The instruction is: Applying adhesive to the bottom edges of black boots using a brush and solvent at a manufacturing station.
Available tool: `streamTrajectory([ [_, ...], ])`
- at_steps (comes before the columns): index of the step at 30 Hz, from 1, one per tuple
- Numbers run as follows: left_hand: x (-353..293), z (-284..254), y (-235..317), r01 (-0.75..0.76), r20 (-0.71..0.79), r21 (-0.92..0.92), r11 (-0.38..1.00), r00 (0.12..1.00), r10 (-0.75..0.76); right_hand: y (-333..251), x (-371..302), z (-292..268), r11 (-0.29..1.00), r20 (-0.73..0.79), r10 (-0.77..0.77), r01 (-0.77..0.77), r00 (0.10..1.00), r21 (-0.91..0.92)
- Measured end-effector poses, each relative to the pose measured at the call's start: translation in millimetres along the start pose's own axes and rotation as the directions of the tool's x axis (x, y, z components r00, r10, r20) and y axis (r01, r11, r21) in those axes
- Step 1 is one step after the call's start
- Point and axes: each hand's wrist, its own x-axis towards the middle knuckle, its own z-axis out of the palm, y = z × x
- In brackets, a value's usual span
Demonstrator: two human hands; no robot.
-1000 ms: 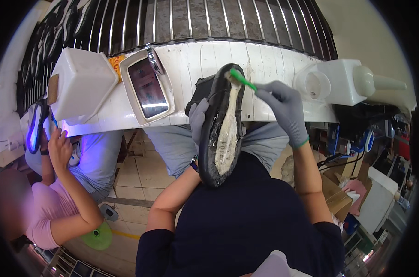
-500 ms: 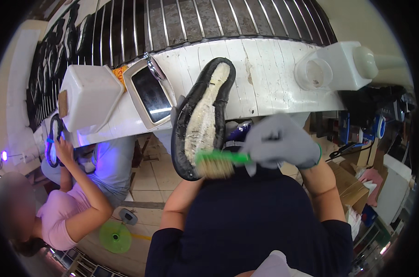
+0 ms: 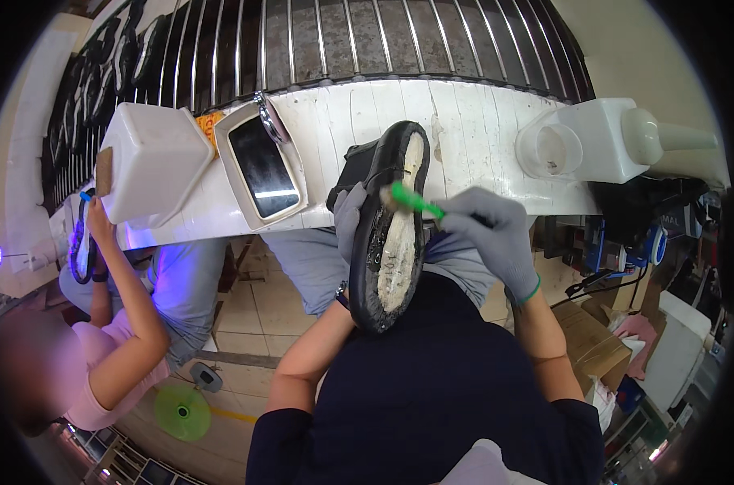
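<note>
A black shoe (image 3: 369, 242) is upside down in front of me, toe end toward my body, with a pale rough strip along its underside. My gloved left hand (image 3: 349, 217) grips it from the left side, its fingers partly hidden behind the shoe. In my gloved right hand (image 3: 494, 230) is a small brush (image 3: 415, 200) with a green handle. Its bristles touch the middle of the underside, near the black edge.
On the white bench (image 3: 464, 162) stand a white-rimmed tray (image 3: 302, 182) with a dark glossy inside, a white container (image 3: 156, 153), a clear cup (image 3: 549, 149) and a white jug (image 3: 609, 137). Metal bars (image 3: 351, 40) run behind. At left, a person holds a dark sole (image 3: 81, 242).
The shoe has turned more upright and shifted right, bringing my left hand into view. My right hand has moved the brush from the toe end up to the middle of the shoe.
</note>
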Motion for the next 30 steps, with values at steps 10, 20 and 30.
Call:
streamTrajectory([
  [10, 2.2, 2.2, 8.4, 0.054, 0.041, 0.018, 0.998, 0.998, -0.055, 6.3, 39.1, -22.4, 0.947, -0.131, -0.056, 0.011, 0.99, -0.32],
  [20, 1.5, 2.1, 6.4, 0.047, 0.067, -0.017, 0.999, 0.997, -0.045, 21.4, 65.5, -24.0, 0.951, -0.213, -0.093, 0.023, 0.973, -0.308],
  [30, 13.4, -1.2, 9.7, 0.088, 0.058, -0.027, 0.996, 0.995, -0.086, -32.9, -0.2, -1.8, 0.96, 0.07, -0.082, 0.098, 0.994, -0.261],
])
